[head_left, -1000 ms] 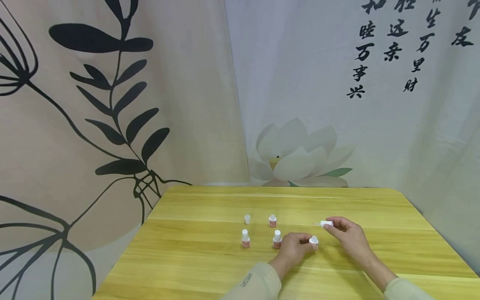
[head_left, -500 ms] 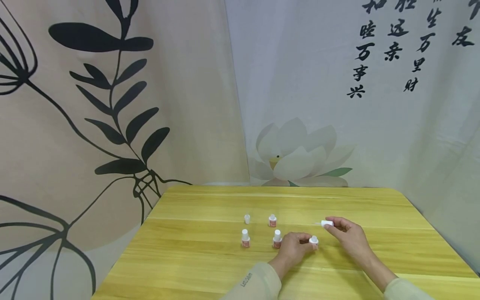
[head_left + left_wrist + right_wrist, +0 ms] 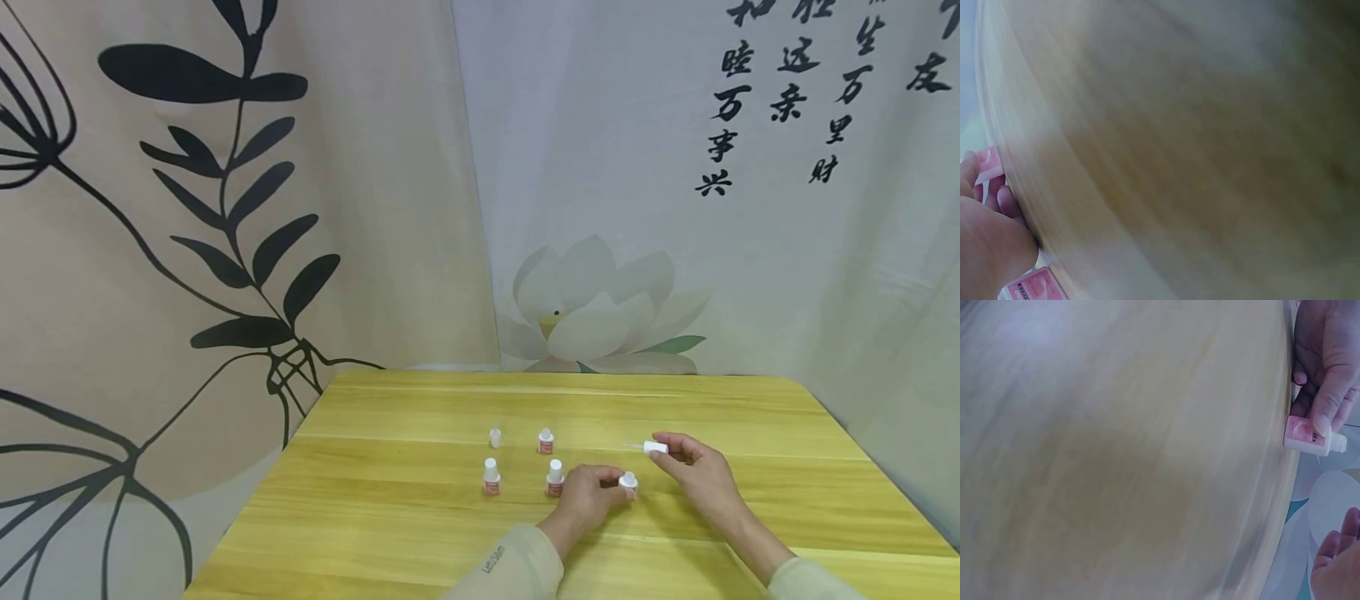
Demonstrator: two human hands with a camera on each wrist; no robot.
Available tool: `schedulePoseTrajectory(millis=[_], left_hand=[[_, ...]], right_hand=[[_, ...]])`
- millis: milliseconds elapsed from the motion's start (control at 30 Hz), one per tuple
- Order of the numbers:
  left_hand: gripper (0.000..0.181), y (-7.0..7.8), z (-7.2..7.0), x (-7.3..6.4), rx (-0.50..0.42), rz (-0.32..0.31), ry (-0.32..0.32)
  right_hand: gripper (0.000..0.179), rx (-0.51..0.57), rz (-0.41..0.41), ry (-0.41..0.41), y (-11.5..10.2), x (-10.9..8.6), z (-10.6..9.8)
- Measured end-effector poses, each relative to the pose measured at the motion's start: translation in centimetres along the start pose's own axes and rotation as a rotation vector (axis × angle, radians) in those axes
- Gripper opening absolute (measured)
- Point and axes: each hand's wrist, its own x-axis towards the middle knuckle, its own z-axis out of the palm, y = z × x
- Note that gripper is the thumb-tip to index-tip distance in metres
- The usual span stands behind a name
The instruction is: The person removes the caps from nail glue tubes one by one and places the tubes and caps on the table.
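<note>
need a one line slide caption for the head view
Left hand holding a small bottle at a wood-grain table, right hand holding a white cap, three more bottles nearby.

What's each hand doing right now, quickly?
Left hand: closed, holding a small pink-labelled bottle.
Right hand: closed, pinching a white cap.

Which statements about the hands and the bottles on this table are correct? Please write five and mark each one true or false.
1. The left hand holds a small bottle. True.
2. The right hand holds nothing. False: it pinches a white cap.
3. The leftmost bottle stands upright on the table. True.
4. The small translucent piece is nearer to the person than the leftmost bottle. False: it is farther.
5. The leftmost bottle has a reddish label. True.
</note>
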Motion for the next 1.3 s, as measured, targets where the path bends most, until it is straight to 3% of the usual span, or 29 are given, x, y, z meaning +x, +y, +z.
schedulePoseTrajectory(millis=[400,600,1300], left_hand=[[0.011,0.14,0.00,0.13,0.003,-0.032,0.006],[0.011,0.14,0.05,0.18,0.004,-0.042,0.004],[0.010,0.25,0.03,0.11,0.016,-0.039,-0.002]], right_hand=[[0.044,0.032,0.004,0.018,-0.10,0.07,0.02],[0.049,0.016,-0.008,0.024,0.04,0.08,0.00],[0.050,0.028,-0.028,0.027,0.43,0.09,0.04]])
